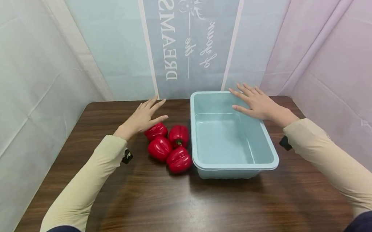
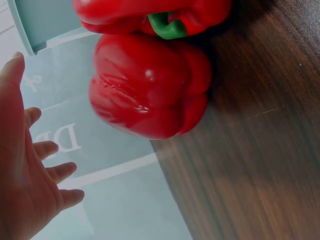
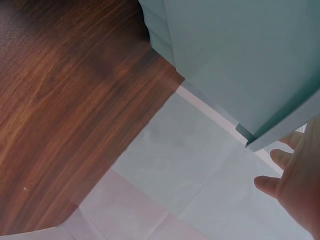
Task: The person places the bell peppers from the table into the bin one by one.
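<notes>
Several glossy red bell peppers (image 1: 160, 148) lie in a cluster left of a light blue plastic basin (image 1: 193, 137). My left hand (image 1: 141, 116) hovers by the farthest pepper, fingers spread and holding nothing; in the head view it overlaps that pepper's top. The left wrist view shows a red bell pepper (image 2: 150, 85) close up, another with a green stem (image 2: 167, 26) beside it, and the fingers apart from both. Over the basin's right far rim is my right hand (image 1: 257, 101), its fingers outstretched and nothing in its grasp. The right wrist view has the basin's outer wall (image 3: 235, 55) beside those fingers.
A dark brown wooden table (image 1: 153, 206) carries everything. Behind its far edge hangs a blue-grey cloth (image 1: 118, 45) with mirrored white lettering. Pale cloth walls (image 1: 23, 88) close in the left and right sides.
</notes>
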Motion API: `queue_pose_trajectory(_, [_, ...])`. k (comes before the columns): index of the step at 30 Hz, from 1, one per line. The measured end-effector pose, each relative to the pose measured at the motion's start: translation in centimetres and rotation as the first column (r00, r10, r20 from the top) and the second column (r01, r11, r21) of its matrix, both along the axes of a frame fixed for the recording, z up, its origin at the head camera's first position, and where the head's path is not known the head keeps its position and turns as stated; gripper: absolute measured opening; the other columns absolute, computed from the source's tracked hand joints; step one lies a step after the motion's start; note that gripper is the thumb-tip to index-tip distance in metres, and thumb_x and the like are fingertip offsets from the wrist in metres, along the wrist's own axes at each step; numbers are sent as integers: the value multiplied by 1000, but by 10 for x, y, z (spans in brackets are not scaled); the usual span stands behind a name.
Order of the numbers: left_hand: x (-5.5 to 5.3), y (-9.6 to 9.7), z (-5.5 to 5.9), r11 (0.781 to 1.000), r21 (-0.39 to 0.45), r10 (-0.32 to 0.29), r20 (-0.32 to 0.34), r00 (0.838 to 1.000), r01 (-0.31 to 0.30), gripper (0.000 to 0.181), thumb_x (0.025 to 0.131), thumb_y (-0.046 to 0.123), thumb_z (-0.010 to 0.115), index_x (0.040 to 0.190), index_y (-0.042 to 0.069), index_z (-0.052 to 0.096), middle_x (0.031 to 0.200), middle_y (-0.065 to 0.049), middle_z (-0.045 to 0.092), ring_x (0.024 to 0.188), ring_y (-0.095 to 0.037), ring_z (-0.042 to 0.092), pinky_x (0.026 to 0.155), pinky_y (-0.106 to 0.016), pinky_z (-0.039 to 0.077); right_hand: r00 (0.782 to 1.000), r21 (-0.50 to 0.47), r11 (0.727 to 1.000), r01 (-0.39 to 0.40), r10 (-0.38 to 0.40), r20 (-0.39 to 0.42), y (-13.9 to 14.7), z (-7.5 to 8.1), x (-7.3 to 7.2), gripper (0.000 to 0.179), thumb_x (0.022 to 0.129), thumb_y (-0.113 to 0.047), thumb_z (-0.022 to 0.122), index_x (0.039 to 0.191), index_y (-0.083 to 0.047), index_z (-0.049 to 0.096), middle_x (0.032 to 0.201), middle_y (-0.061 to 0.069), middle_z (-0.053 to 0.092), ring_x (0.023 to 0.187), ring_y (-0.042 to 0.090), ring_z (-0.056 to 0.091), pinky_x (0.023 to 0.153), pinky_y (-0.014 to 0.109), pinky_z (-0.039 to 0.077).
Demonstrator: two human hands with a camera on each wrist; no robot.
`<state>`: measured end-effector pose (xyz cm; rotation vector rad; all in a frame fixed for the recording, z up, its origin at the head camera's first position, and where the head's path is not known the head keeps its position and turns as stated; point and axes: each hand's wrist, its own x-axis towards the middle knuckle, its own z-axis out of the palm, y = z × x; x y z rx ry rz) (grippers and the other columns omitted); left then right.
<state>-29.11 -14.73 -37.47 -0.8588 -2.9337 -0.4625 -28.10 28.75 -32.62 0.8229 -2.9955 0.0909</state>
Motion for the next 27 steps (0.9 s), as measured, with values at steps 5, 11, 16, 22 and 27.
queue_pose_trajectory(5, [0, -1, -1, 1000, 3, 3, 17, 1000, -3, 74, 87, 67, 38, 148, 30, 18, 155, -8, 11, 141, -31, 15, 112, -55, 9, 1000, -18, 1000, 1, -1, 9, 4, -1, 0, 67, 93, -58, 34, 149, -31, 7, 155, 12, 3, 142, 33, -2, 109, 60, 0])
queue_pose_trajectory(11, [2, -2, -4, 1000, 3, 12, 46, 999, -12, 73, 87, 66, 39, 148, 33, 16, 155, -8, 13, 141, -31, 16, 113, -53, 10, 1000, -34, 999, 2, -1, 13, 6, -2, 1, 65, 94, -56, 34, 149, -30, 10, 155, 12, 5, 142, 33, -1, 109, 60, 2])
queue_pose_trajectory(16, [4, -3, -4, 1000, 20, 16, 81, 997, -18, 73, 87, 66, 39, 148, 33, 17, 155, -8, 13, 139, -35, 18, 111, -53, 16, 1000, -46, 999, 8, -7, 25, 8, -3, 2, 64, 94, -56, 34, 149, -29, 12, 155, 12, 5, 142, 33, 0, 110, 59, 2])
queue_pose_trajectory(22, [6, -5, -5, 999, 32, 23, 115, 993, -27, 73, 86, 65, 43, 147, 33, 18, 155, -8, 15, 139, -36, 18, 110, -55, 18, 999, -57, 998, 9, -7, 34, 11, -3, 0, 63, 95, -55, 33, 149, -29, 14, 155, 11, 5, 142, 35, 2, 110, 59, 4])
queue_pose_trajectory(27, [7, -6, -8, 998, 50, 34, 148, 988, -42, 72, 86, 62, 46, 147, 35, 18, 154, -6, 15, 139, -37, 18, 109, -57, 19, 999, -79, 997, 6, -2, 53, 13, -3, -1, 62, 95, -54, 34, 148, -29, 15, 156, 10, 5, 143, 32, -1, 110, 59, 4])
